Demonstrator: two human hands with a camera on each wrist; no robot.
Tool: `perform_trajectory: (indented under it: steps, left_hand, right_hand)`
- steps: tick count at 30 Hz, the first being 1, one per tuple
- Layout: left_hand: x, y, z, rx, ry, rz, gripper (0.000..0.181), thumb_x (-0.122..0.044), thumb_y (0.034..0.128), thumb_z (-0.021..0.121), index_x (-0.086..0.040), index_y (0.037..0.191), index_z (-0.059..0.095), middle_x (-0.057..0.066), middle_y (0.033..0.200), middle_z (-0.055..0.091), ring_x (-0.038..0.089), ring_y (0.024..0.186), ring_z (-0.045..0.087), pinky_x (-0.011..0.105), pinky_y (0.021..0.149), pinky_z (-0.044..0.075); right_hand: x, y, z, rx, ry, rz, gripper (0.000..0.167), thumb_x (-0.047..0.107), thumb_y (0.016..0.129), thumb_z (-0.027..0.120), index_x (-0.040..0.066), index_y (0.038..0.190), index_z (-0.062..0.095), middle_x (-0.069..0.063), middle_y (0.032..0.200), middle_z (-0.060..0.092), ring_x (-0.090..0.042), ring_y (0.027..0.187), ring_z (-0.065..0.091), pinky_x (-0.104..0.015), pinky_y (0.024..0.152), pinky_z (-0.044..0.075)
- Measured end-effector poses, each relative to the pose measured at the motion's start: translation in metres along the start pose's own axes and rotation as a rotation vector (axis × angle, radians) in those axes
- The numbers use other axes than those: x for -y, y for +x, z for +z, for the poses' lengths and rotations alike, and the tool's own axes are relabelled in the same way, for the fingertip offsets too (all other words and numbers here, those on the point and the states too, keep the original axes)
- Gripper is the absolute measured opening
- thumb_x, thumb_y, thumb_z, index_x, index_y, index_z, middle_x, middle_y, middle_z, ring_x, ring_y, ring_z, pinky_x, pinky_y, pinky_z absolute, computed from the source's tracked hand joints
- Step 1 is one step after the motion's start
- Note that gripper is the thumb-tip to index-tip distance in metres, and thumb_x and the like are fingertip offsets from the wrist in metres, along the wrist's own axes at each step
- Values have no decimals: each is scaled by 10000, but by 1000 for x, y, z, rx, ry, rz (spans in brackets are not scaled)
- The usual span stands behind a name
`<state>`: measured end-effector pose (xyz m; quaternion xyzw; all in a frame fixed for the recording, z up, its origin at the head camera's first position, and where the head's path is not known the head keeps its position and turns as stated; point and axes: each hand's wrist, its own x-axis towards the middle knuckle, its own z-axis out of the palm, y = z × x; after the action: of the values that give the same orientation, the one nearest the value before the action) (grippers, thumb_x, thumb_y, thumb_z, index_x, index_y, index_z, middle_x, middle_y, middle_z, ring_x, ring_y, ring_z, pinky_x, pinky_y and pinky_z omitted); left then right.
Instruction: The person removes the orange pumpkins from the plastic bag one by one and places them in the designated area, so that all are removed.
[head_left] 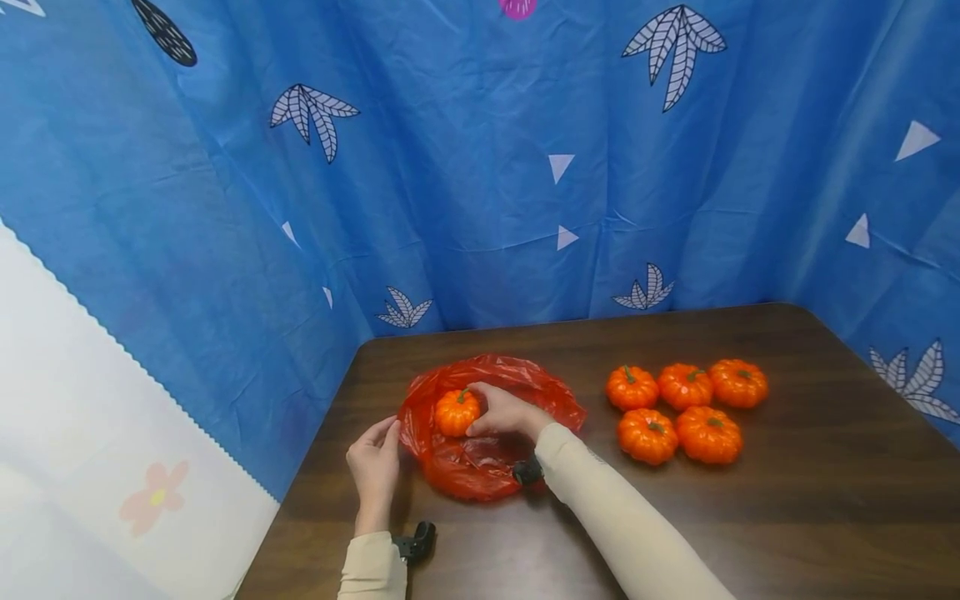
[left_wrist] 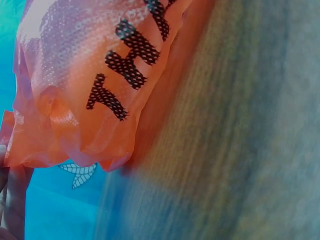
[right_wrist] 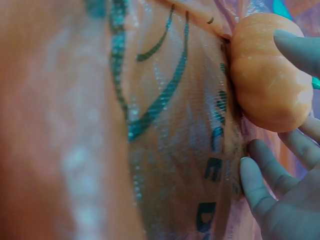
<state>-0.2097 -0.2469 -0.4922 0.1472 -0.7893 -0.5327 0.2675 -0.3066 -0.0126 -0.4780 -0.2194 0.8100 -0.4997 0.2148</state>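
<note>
A small orange pumpkin (head_left: pixel 457 413) with a green stem is held between the thumb and fingers of my right hand (head_left: pixel 504 412), over the opening of a red plastic bag (head_left: pixel 468 479). In the right wrist view the pumpkin (right_wrist: pixel 267 75) sits against the thumb and fingertips, close to the bag's printed film (right_wrist: pixel 170 150). My left hand (head_left: pixel 375 462) pinches the bag's left edge. Dark printed letters show on the bag (left_wrist: pixel 80 120) in the left wrist view, where only part of the left hand (left_wrist: pixel 12 200) appears.
Several more pumpkins (head_left: pixel 686 412) stand grouped in two rows on the brown wooden table (head_left: pixel 510 550), right of the bag. A blue patterned curtain (head_left: pixel 480 167) hangs behind the table, and a white cloth (head_left: pixel 90 417) lies along its left side.
</note>
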Motion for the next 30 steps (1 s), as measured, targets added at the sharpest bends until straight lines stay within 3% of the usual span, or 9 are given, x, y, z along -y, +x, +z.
perform_trajectory:
  steps: [9,19,30]
  left_hand:
    - [-1,1,1,-6,-2,22,229,-249,949,701,-79,1082,775,136,1103,761,307,1006,730,360,854,592]
    - [0,1,2,-18,-6,41,177,-185,940,711,-59,1043,781,139,1047,772,294,950,742,355,830,606]
    - [2,2,2,-6,-11,41,197,-222,947,705,-75,1051,781,132,1063,770,292,974,738,352,843,600]
  right_hand:
    - [-4,6,4,-22,-45,-22,789,197,814,824,144,1487,415,-120,1459,497,-298,1288,512,-534,1164,388]
    - [-9,9,8,-30,-41,-22,754,217,801,840,149,1444,450,-85,1397,550,-268,1238,543,-523,1144,418]
    - [-8,5,7,-34,-48,-25,712,228,793,850,145,1398,484,-88,1379,568,-265,1232,551,-518,1141,422]
